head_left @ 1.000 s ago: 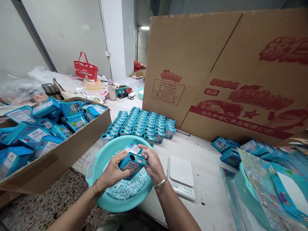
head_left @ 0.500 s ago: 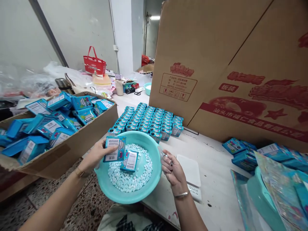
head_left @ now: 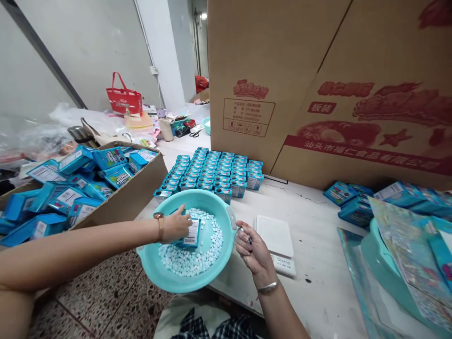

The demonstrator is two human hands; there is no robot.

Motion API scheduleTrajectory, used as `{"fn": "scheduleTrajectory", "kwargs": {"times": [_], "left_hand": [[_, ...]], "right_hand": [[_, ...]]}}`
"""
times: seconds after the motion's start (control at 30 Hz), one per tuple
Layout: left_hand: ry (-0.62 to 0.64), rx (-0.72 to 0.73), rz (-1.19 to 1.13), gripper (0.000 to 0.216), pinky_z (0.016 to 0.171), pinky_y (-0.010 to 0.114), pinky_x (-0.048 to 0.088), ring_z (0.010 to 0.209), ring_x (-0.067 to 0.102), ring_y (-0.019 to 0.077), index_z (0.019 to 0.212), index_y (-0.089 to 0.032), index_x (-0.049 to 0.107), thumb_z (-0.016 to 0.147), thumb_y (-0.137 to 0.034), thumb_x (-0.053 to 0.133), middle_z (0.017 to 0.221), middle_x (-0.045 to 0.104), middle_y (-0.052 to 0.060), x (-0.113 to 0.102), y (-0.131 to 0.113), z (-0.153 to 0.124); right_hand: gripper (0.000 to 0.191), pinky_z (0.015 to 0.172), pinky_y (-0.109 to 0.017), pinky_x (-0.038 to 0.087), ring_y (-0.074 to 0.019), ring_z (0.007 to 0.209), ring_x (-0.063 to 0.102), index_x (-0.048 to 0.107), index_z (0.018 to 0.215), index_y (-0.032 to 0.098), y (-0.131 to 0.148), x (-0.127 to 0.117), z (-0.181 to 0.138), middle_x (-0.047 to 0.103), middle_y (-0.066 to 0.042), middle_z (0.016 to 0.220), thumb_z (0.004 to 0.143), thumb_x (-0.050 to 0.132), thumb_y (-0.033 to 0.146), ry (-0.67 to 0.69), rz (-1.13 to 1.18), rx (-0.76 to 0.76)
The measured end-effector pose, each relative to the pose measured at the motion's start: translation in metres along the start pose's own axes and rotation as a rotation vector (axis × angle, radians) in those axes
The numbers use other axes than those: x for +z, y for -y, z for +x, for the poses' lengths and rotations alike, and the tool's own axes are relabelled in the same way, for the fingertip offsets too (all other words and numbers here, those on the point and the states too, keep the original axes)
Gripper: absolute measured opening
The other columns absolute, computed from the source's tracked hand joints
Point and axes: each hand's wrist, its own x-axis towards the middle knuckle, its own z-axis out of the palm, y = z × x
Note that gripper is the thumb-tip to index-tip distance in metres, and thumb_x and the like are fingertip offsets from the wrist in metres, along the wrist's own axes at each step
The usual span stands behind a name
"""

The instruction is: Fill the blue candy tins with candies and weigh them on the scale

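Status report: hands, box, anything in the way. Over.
Left hand partly hides blue box, grip unclear. Box in bowl, among pellets. Right hand at bowl's rim.

one head-worn camera looks forward and down over the near edge of the table point(head_left: 318, 245). the wearer's lap point(head_left: 212, 306) shows at the bottom, directly below the viewpoint. the basin point(head_left: 183, 285), at the near edge, is close and seen steeply from above, so its inside shows; the rows of upright boxes point(head_left: 208, 174) stand farther across the surface, seen at a slant. the view is wide, taking in floor point(head_left: 102, 301) past the near edge, a wall point(head_left: 106, 37) at upper left and a tall carton point(head_left: 268, 47) at upper right.
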Motion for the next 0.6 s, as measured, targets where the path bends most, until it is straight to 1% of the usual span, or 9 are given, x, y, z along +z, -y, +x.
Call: {"fn": "scheduleTrajectory", "kwargs": {"times": [0.07, 0.13, 0.2, 0.27, 0.37, 0.43, 0.5, 0.57, 0.6], "left_hand": [[0.021, 0.037, 0.039, 0.018, 0.100, 0.055, 0.023, 0.089, 0.054, 0.0271, 0.064, -0.018, 0.062, 0.067, 0.000, 0.061, 0.088, 0.064, 0.010, 0.004, -0.001, 0.003], [0.065, 0.073, 0.082, 0.018, 0.098, 0.055, 0.025, 0.087, 0.054, 0.0270, 0.069, -0.019, 0.065, 0.069, -0.001, 0.060, 0.090, 0.065, 0.011, 0.005, 0.003, 0.001], [0.096, 0.081, 0.107, 0.019, 0.095, 0.054, 0.027, 0.088, 0.055, 0.0281, 0.074, -0.019, 0.066, 0.071, -0.002, 0.059, 0.092, 0.065, 0.012, 0.003, 0.009, -0.002], [0.104, 0.074, 0.114, 0.020, 0.092, 0.053, 0.029, 0.089, 0.056, 0.0298, 0.078, -0.018, 0.066, 0.069, -0.001, 0.059, 0.093, 0.065, 0.014, 0.001, 0.013, -0.005], [0.076, 0.086, 0.072, 0.023, 0.092, 0.051, 0.030, 0.090, 0.057, 0.0303, 0.079, -0.018, 0.065, 0.066, 0.000, 0.059, 0.093, 0.064, 0.014, 0.001, 0.011, -0.005], [0.053, 0.093, 0.038, 0.021, 0.095, 0.051, 0.031, 0.089, 0.057, 0.0297, 0.076, -0.018, 0.063, 0.067, 0.000, 0.058, 0.090, 0.064, 0.012, 0.001, 0.008, -0.002], [0.057, 0.109, 0.006, 0.021, 0.099, 0.052, 0.030, 0.089, 0.058, 0.0292, 0.078, -0.018, 0.063, 0.066, -0.001, 0.058, 0.089, 0.063, 0.011, 0.002, 0.007, 0.002], [0.029, 0.109, -0.044, 0.029, 0.104, 0.052, 0.030, 0.096, 0.059, 0.0293, 0.090, -0.017, 0.064, 0.067, -0.001, 0.056, 0.097, 0.063, 0.011, 0.001, 0.008, 0.004], [-0.022, 0.083, -0.097, 0.036, 0.106, 0.051, 0.029, 0.104, 0.057, 0.0296, 0.101, -0.017, 0.063, 0.070, -0.001, 0.054, 0.106, 0.062, 0.013, 0.002, 0.009, 0.004]], "right_hand": [[0.015, 0.034, -0.013, 0.017, -0.0013, 0.040, 0.018, 0.065, 0.091, 0.014, -0.002, -0.001, -0.003, 0.037, 0.010, 0.053, 0.077, 0.067, 0.018, -0.006, 0.004, -0.007], [0.016, 0.035, -0.012, 0.016, -0.0011, 0.040, 0.018, 0.065, 0.091, 0.014, -0.005, 0.001, -0.003, 0.036, 0.010, 0.053, 0.076, 0.068, 0.019, -0.013, 0.001, -0.007], [0.019, 0.035, -0.012, 0.015, -0.0007, 0.040, 0.018, 0.065, 0.091, 0.013, -0.010, 0.008, -0.001, 0.037, 0.010, 0.053, 0.074, 0.070, 0.021, -0.005, -0.033, 0.012], [0.022, 0.035, -0.012, 0.015, -0.0006, 0.040, 0.018, 0.065, 0.093, 0.013, -0.014, 0.020, 0.004, 0.037, 0.010, 0.053, 0.073, 0.070, 0.021, 0.033, -0.081, 0.051], [0.024, 0.035, -0.013, 0.014, -0.0008, 0.039, 0.019, 0.064, 0.094, 0.012, -0.017, 0.041, 0.013, 0.038, 0.010, 0.052, 0.072, 0.069, 0.021, 0.065, -0.080, 0.082], [0.022, 0.035, -0.013, 0.015, -0.0009, 0.039, 0.020, 0.063, 0.092, 0.013, -0.019, 0.054, 0.020, 0.038, 0.010, 0.052, 0.072, 0.067, 0.020, 0.040, -0.038, 0.076], [0.019, 0.035, -0.014, 0.017, -0.0014, 0.039, 0.023, 0.062, 0.090, 0.013, -0.022, 0.062, 0.026, 0.040, 0.010, 0.052, 0.072, 0.066, 0.020, 0.013, -0.022, 0.064], [0.017, 0.036, -0.014, 0.021, -0.0020, 0.039, 0.026, 0.061, 0.089, 0.014, -0.026, 0.065, 0.033, 0.042, 0.009, 0.053, 0.073, 0.064, 0.019, -0.027, -0.036, 0.069], [0.015, 0.037, -0.015, 0.022, -0.0022, 0.040, 0.027, 0.060, 0.088, 0.014, -0.029, 0.064, 0.036, 0.043, 0.009, 0.054, 0.074, 0.064, 0.019, -0.056, -0.047, 0.074]]}}
